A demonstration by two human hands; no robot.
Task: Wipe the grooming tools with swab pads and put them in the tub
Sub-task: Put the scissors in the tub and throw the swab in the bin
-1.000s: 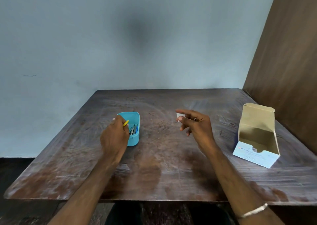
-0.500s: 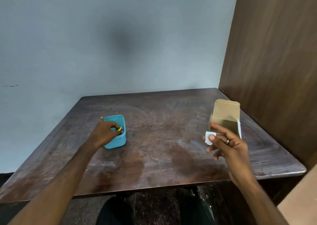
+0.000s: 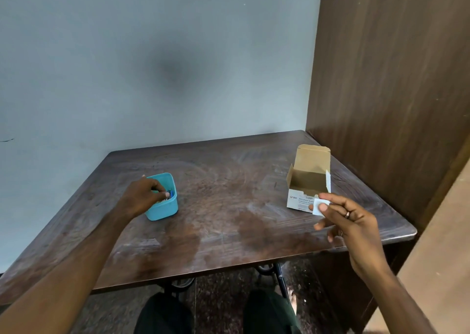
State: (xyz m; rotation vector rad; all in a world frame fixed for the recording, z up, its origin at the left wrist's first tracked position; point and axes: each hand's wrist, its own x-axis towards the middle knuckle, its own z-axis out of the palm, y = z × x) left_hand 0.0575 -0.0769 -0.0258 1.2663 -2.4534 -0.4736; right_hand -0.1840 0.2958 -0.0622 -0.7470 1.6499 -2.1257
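Blue tub [image 3: 162, 207] sits at nine o'clock on my worktop [image 3: 229, 221], my left grip [image 3: 145, 197] curled inside it, contents unclear. At three o'clock my right grip [image 3: 348, 219] pinches a white swab pad [image 3: 320, 206] before the open box [image 3: 309, 181].

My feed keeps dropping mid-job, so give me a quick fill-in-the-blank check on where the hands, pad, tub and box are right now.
1. The left hand reaches into the ____ tub.
2. The right hand pinches a small white ____.
3. The swab box stands on the table with its lid flap ____.

Missing words: blue; swab pad; open
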